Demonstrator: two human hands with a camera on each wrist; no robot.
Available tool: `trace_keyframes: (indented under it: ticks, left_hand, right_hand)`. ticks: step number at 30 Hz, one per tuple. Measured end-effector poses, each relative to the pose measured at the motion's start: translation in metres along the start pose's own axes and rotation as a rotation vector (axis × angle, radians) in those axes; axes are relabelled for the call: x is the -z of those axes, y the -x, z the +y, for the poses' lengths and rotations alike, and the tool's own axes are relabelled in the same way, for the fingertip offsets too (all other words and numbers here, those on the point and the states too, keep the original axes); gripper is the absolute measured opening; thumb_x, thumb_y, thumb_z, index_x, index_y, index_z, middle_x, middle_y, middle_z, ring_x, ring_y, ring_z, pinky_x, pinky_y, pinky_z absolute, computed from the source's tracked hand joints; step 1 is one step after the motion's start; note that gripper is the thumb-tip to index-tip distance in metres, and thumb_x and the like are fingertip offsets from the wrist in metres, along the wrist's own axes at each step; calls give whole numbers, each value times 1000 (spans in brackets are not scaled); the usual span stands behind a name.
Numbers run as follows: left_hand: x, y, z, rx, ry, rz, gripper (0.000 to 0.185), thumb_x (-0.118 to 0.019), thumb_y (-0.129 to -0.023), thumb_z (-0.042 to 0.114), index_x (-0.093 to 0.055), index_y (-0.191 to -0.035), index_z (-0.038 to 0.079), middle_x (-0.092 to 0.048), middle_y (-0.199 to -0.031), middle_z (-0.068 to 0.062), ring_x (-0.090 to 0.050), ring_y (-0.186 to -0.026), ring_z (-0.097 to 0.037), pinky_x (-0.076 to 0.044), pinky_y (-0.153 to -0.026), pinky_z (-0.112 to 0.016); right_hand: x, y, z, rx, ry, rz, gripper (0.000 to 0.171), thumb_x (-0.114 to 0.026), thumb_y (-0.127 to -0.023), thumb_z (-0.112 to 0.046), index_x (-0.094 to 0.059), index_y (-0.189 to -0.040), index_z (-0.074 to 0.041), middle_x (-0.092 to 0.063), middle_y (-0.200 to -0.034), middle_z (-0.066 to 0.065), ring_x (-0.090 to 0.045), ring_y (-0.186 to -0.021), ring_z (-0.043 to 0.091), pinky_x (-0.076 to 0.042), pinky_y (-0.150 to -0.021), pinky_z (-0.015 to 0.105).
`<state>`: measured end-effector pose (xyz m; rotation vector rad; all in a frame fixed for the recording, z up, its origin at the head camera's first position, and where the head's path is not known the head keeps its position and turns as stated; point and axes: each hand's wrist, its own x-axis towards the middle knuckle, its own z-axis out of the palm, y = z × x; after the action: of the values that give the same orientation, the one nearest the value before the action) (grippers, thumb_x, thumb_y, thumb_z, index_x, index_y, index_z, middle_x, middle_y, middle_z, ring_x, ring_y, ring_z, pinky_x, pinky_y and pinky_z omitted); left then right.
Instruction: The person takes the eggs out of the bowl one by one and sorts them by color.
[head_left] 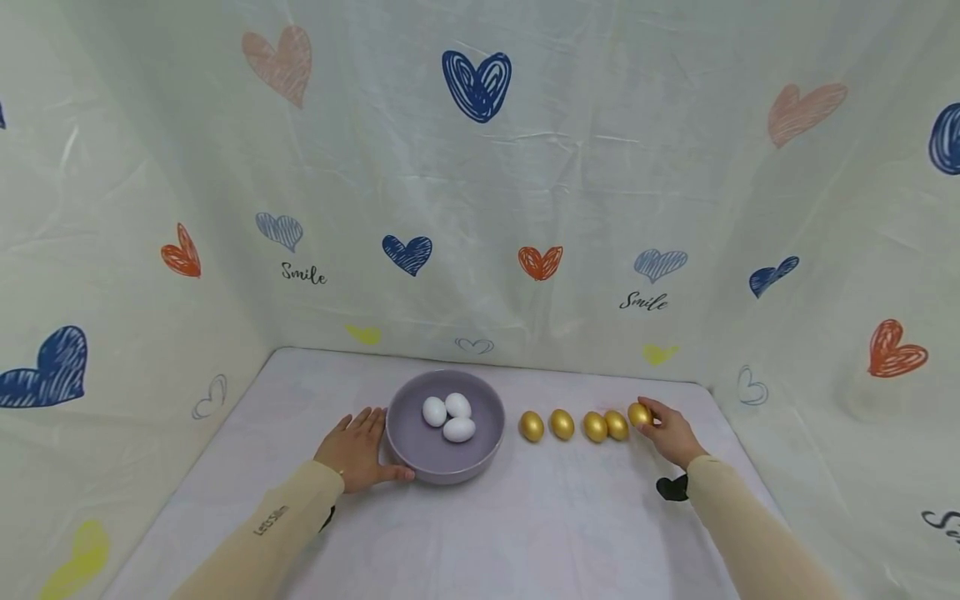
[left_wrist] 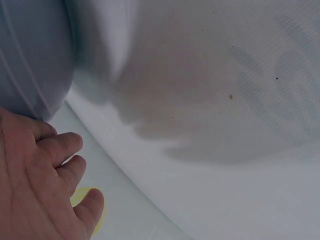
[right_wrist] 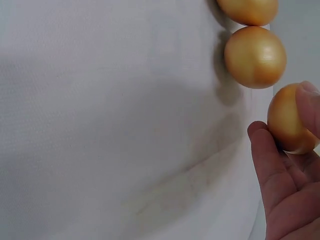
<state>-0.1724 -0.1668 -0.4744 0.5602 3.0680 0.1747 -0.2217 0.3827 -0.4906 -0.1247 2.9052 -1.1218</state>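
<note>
A grey bowl [head_left: 420,454] stands on the white table and holds three white eggs [head_left: 447,417]. My left hand [head_left: 358,448] lies flat against the bowl's left side, fingers straight, thumb along its near rim; the left wrist view shows the bowl wall [left_wrist: 30,55] by my fingers [left_wrist: 67,150]. To the bowl's right lies a row of gold eggs [head_left: 573,426]. My right hand [head_left: 670,433] pinches the rightmost gold egg [head_left: 639,413] at the row's end; the right wrist view shows that egg [right_wrist: 287,120] between thumb and finger, beside another gold egg [right_wrist: 255,56].
A heart-printed cloth [head_left: 480,192] walls the table at the back and both sides. The white tabletop [head_left: 525,533] stretches toward me in front of the bowl and eggs. A black wrist strap [head_left: 672,488] sits at my right cuff.
</note>
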Motion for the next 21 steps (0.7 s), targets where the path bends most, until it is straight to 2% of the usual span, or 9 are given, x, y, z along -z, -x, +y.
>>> trace_keyframes:
  ticks: [7, 15, 21]
  left_hand:
    - [-7, -1, -3, -2, -15, 7, 124, -52, -75, 87, -37, -147, -13, -41, -149, -28, -35, -140, -42, -28, -113, -57]
    - [-7, -2, -3, 2, -12, 15, 123, -53, -75, 86, -38, -146, -13, -42, -148, -29, -35, -140, -43, -28, -113, -58]
    - [-7, -2, -2, 5, -15, 12, 124, -52, -74, 87, -38, -146, -13, -42, -148, -29, -35, -140, -43, -28, -113, -58]
  right_hand:
    - [-6, -3, 5, -63, 2, -26, 57, -59, -98, -2, -35, -148, 10, -40, -144, 36, -41, -129, 51, -42, -102, 59]
    - [-11, -5, 10, -63, 40, -13, 55, -60, -98, -6, -39, -146, 10, -42, -143, 36, -44, -127, 51, -38, -104, 62]
    - [-14, -7, 12, -88, 42, -29, 57, -61, -97, -8, -39, -147, 9, -41, -145, 34, -38, -132, 52, -31, -109, 63]
